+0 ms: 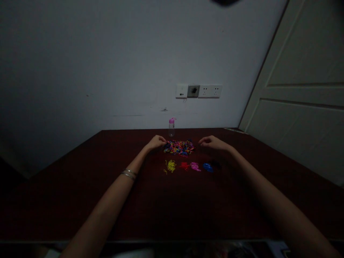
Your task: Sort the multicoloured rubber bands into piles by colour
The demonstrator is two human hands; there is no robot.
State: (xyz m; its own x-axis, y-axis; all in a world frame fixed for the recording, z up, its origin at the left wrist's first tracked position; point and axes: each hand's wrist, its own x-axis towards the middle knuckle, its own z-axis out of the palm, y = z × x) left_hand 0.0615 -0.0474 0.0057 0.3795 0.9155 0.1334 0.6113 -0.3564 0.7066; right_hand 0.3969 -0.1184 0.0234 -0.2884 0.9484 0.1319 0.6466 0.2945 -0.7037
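A mixed heap of small coloured rubber bands (179,147) lies on the dark red table between my hands. My left hand (156,142) touches the left edge of the heap, its fingertips drawn together; what they pinch, if anything, is too small and dark to tell. My right hand (213,143) hovers just right of the heap, fingers loosely bent and a little apart, with nothing visible in them. Nearer to me, in a row, lie sorted bands: yellow bands (171,165), red bands (184,166), pink bands (195,166), blue bands (208,167) and, hard to see, black bands (216,164).
A clear bottle with a pink lid (171,128) stands behind the heap. The table (172,204) meets a pale wall with socket plates (199,91). A light panelled door (301,107) stands at the right. The light is dim.
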